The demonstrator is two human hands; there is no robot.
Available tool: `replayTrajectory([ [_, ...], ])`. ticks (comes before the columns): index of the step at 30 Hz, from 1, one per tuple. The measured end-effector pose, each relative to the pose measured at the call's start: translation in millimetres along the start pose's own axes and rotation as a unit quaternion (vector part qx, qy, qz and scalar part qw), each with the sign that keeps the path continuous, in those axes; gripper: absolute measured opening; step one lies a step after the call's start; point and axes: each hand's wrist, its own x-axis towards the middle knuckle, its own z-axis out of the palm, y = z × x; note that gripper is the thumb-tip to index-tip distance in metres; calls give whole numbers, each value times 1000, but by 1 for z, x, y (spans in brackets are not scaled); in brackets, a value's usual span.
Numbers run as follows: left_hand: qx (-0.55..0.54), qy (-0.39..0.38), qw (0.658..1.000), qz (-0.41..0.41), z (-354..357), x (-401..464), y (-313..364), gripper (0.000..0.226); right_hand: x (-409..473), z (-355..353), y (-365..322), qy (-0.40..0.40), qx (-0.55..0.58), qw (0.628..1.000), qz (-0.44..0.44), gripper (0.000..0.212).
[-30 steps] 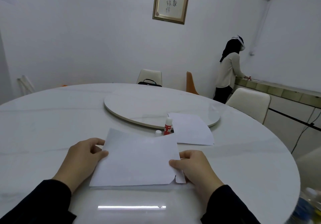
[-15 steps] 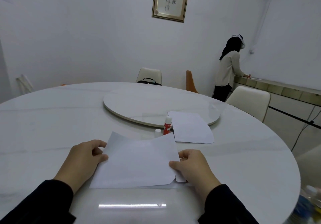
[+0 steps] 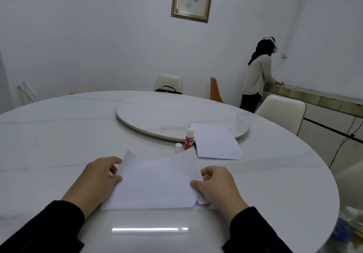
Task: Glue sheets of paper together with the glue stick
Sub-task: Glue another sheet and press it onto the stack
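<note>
A white sheet of paper (image 3: 155, 182) is tilted up off the round white table (image 3: 59, 139), its near edge low. My left hand (image 3: 96, 178) pinches its left edge, thumb on top. My right hand (image 3: 216, 186) pinches its right edge, where a small folded corner sticks out below. Behind the sheet stands a red glue stick (image 3: 189, 139) with its white cap (image 3: 178, 148) upright beside it. A stack of white sheets (image 3: 216, 142) lies to the right of the glue stick, partly on the turntable.
A round white turntable (image 3: 176, 115) fills the table's middle. White chairs (image 3: 280, 111) and an orange chair (image 3: 215, 91) stand around the far side. A person (image 3: 259, 76) works at a counter by the right wall. Blurred bottles (image 3: 351, 227) sit at the lower right.
The far edge of the held sheet has lifted and curled a little more. Both hands keep their grip in nearly the same place.
</note>
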Motion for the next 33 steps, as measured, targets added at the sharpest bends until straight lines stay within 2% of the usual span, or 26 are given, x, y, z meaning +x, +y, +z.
replayTrajectory([
  [3, 36, -3, 999, -5, 2, 1, 1, 56, -6, -3, -2, 34, -69, 997, -18, 38],
  [5, 94, 10, 995, 17, 4, 0, 6, 60, -9, -3, -7, 77, -156, 982, -78, 50],
  [6, 117, 25, 992, 48, 5, -1, 10, 60, -10, -2, -11, 86, -172, 973, -127, 49],
  [8, 116, 31, 987, 108, 8, -2, 22, 54, -8, 6, -22, 52, -167, 960, -218, 42],
  [11, 133, -54, 980, 138, 27, -5, 38, 52, -1, 31, -28, -50, -235, 934, -263, 45],
  [14, 192, -129, 966, 118, 43, -4, 34, 54, 8, 49, -18, -132, -318, 910, -230, 54],
  [16, 210, -139, 962, 103, 45, -3, 30, 56, 11, 52, -13, -150, -339, 907, -202, 59],
  [20, 209, -128, 967, 75, 43, -4, 28, 62, 12, 49, -10, -140, -335, 918, -160, 67],
  [24, 195, -133, 970, 65, 37, -4, 26, 67, 9, 41, -6, -139, -339, 919, -148, 64],
  [33, 202, -128, 969, 62, 36, -4, 22, 71, -5, 1, 12, -148, -440, 877, -127, 59],
])
